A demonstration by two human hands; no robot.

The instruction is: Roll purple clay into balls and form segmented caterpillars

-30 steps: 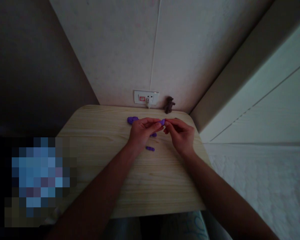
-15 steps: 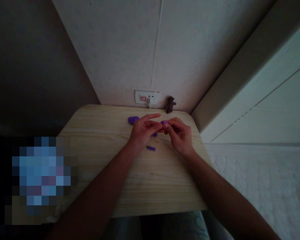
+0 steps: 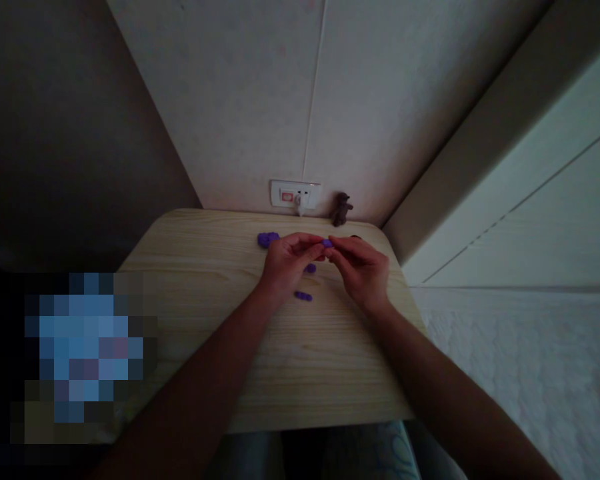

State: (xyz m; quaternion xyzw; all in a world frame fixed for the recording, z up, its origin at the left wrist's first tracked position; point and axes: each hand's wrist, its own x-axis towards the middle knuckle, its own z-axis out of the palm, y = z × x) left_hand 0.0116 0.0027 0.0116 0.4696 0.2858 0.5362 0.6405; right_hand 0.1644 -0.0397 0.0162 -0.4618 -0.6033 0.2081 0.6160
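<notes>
Between the fingertips of both hands is a small piece of purple modelling clay (image 3: 327,244). My left hand (image 3: 289,261) pinches its left side with thumb and fingers. From the right, my right hand (image 3: 363,263) pinches the same piece. Under the hands, a purple clay lump (image 3: 311,268) lies on the table, partly hidden by my left hand. Nearer to me is a short, segmented purple clay strip (image 3: 303,296). A bigger purple clay lump (image 3: 267,239) sits just beyond my left hand, which covers part of it.
The pale wooden table (image 3: 260,380) stands against the wall. A dark brown figurine (image 3: 341,209) is at its back edge, beside a wall socket (image 3: 295,195) with a plug in it. A small dark thing shows behind my right hand. A blurred-out patch (image 3: 85,347) covers the lower left.
My left forefinger, stretched out before, has come down onto the clay piece. The fingers of my right hand have straightened a little, and more of the clay shows between the hands.
</notes>
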